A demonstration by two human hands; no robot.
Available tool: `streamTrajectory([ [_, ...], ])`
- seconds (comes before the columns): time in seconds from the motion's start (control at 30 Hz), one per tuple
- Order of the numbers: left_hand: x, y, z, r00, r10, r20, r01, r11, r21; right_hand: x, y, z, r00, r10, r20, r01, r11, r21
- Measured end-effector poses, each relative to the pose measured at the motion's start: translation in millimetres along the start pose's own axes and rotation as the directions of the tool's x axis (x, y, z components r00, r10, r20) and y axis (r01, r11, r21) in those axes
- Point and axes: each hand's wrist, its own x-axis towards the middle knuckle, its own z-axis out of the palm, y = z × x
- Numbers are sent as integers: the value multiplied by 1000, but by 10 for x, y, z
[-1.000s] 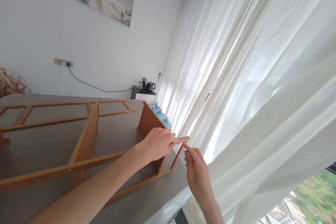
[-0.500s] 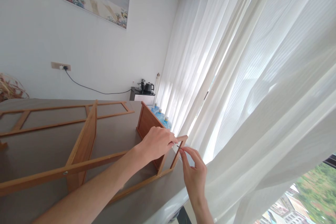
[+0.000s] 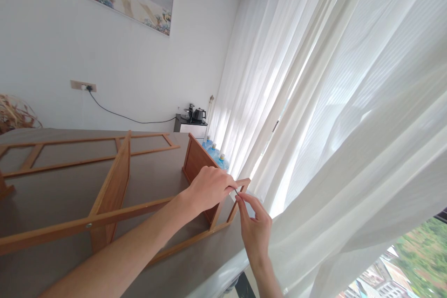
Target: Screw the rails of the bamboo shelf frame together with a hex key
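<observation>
A wooden shelf frame [image 3: 139,213] lies on its side on the grey-covered table, with a brown shelf board [image 3: 111,181] standing between its rails. At the far right end stands another brown board [image 3: 198,158]. Over this end reaches my left hand [image 3: 212,187], its fingers closed near the frame's corner; what they hold is hidden. Between thumb and forefinger my right hand [image 3: 255,221] pinches a thin dark metal rod [image 3: 236,192]. The rod's far tip meets my left fingertips.
Blue water bottles [image 3: 213,150] stand beyond the table [image 3: 153,177]. Behind them, a black kettle [image 3: 199,114] sits on a small cabinet [image 3: 190,126]. White curtains [image 3: 314,125] hang close along the right. A ladder-like wooden frame [image 3: 78,160] lies at the back.
My right hand has moved slightly left, bringing the rod up to my left fingertips. The left hand stays nearly in place. The view has shifted a little.
</observation>
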Motion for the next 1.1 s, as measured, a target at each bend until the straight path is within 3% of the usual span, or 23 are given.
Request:
streamTrajectory([
  [0.27, 6, -3, 11, 1000, 4, -8, -4, 1000, 0, 113, -64, -74, 999, 15, 51, -14, 1000, -28],
  [0.37, 10, -5, 17, 1000, 9, -2, -9, 1000, 9, 156, -72, -107, 986, 123, 115, -127, 991, 29],
  [0.5, 17, -3, 13, 1000, 6, 18, -7, 999, 40, 196, -49, -107, 927, 280, 249, -337, 913, 229],
  [0.73, 25, 27, -26, 999, -18, 43, 16, 999, 51, 199, -78, -24, 875, 332, 352, -455, 812, 365],
  [0.93, 25, 5, 13, 1000, -25, 17, 25, 999, 34, 156, -102, 10, 891, 314, 328, -426, 828, 365],
  [1.1, 25, -31, 73, 1000, -6, -25, 7, 1000, 23, 75, -83, -35, 962, 186, 202, -216, 967, 139],
])
